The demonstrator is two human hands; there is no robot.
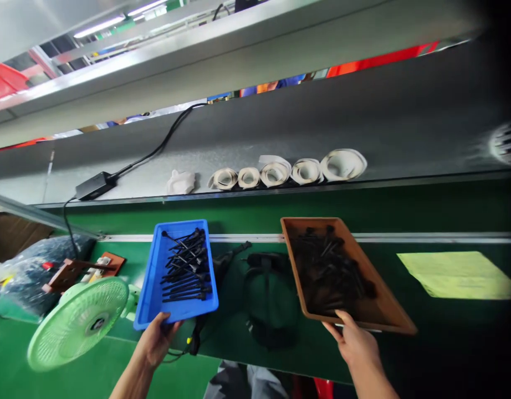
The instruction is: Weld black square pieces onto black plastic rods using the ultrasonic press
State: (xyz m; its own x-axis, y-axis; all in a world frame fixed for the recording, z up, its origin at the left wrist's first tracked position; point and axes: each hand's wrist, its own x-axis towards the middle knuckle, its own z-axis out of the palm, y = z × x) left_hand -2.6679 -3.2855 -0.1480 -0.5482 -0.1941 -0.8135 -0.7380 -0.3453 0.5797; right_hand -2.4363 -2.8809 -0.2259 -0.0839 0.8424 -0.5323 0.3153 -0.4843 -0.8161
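Observation:
My left hand grips the near edge of a shallow blue tray, thumb over the rim and fingers beneath. Thin black rod-like parts with thicker ends lie heaped in it, mostly crosswise. On the right, a brown tray has its near rim pinched by my right hand. Several dark parts fill much of this tray, too blurred to make out clearly. Between the trays, a dark device with a cable and a dark, rounded frame-like object rest on the green table.
A green fan stands at the left, near a brown fixture and a plastic-wrapped bundle. Yellow-green paper lies at the right. Above, a metal shelf bears several white rolls and a black power adapter.

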